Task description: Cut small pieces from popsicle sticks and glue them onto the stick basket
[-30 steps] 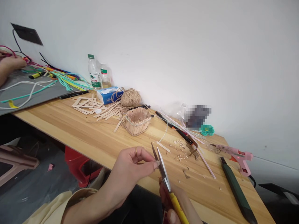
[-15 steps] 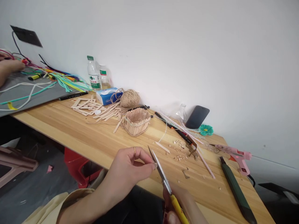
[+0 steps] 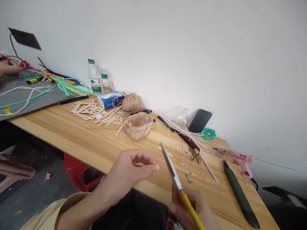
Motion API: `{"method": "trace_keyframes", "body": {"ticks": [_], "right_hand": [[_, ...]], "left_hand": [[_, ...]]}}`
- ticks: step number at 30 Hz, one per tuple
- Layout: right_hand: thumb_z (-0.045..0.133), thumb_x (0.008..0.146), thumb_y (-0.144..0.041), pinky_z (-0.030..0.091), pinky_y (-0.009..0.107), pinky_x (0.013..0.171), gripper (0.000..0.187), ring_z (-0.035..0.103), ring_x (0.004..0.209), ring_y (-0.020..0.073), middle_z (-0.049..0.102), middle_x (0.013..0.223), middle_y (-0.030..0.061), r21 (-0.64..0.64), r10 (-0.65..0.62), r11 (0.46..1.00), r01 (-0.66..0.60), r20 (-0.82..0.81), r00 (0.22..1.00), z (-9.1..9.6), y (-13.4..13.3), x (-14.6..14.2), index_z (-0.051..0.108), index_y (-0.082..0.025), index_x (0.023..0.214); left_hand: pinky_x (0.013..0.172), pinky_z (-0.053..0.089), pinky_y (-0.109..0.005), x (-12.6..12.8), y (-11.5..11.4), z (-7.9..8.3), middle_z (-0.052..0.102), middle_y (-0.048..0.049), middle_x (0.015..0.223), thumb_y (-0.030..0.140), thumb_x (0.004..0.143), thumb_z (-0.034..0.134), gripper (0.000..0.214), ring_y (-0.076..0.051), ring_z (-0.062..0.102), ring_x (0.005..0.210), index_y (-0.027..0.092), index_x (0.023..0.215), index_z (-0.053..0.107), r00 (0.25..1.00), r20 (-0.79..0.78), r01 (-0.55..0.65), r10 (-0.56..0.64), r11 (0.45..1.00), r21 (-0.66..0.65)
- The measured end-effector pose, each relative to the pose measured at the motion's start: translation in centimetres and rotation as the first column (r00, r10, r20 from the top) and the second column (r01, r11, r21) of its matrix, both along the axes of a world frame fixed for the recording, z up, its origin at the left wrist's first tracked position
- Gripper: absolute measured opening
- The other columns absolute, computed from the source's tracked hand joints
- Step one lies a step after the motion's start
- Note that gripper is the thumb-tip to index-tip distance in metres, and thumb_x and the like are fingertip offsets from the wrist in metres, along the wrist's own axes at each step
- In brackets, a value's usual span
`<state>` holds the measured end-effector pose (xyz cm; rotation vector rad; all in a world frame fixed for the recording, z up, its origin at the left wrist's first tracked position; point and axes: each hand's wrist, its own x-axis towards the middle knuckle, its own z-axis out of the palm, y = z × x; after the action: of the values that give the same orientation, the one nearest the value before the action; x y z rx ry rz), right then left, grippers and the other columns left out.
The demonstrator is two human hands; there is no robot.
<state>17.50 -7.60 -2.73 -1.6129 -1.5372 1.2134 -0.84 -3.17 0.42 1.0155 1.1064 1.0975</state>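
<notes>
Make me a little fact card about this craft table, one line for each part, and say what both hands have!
Left hand: pinching a small pale piece
Right hand: holding yellow-handled scissors
Middle: stick basket
Back: twine ball, dark phone, teal flower
Right end: pink glue gun
Far left: another person's hand

Pale wall (image 3: 192, 48) behind wooden table (image 3: 79, 140)

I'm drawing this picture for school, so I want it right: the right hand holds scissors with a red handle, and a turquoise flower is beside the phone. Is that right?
Not quite: the handle is yellow, as the head view shows. The right hand does hold scissors, and a turquoise flower is beside the phone.
</notes>
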Motion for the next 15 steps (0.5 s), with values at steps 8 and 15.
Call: {"method": "trace_keyframes", "body": {"ticks": [8,15], "right_hand": [[0.064,0.068,-0.029,0.035,0.021,0.042,0.014,0.043,0.044,0.0103,0.047,0.049,-0.0056,0.115,-0.034,0.991,0.065,-0.253,0.967,1.3,2.7,-2.3,0.053,-0.019,0.066],[0.060,0.067,-0.029,0.032,0.020,0.039,0.021,0.041,0.040,0.0086,0.046,0.044,-0.0044,0.226,-0.036,0.968,0.111,-0.313,0.949,2.0,3.2,-3.8,0.050,-0.018,0.052]], "left_hand": [[0.057,0.041,-0.020,0.0,0.2,-0.6,0.064,0.0023,0.062,0.017,0.065,0.067,0.002,-0.010,0.053,0.059,0.017,0.063,0.065,0.983,-0.107,0.149,-0.146,0.989,0.021],[0.060,0.047,-0.021,-0.1,0.2,-0.6,0.068,0.0006,0.065,0.016,0.064,0.068,0.001,-0.012,0.060,0.062,0.016,0.064,0.067,0.986,-0.046,0.160,-0.161,0.987,-0.013]]}}
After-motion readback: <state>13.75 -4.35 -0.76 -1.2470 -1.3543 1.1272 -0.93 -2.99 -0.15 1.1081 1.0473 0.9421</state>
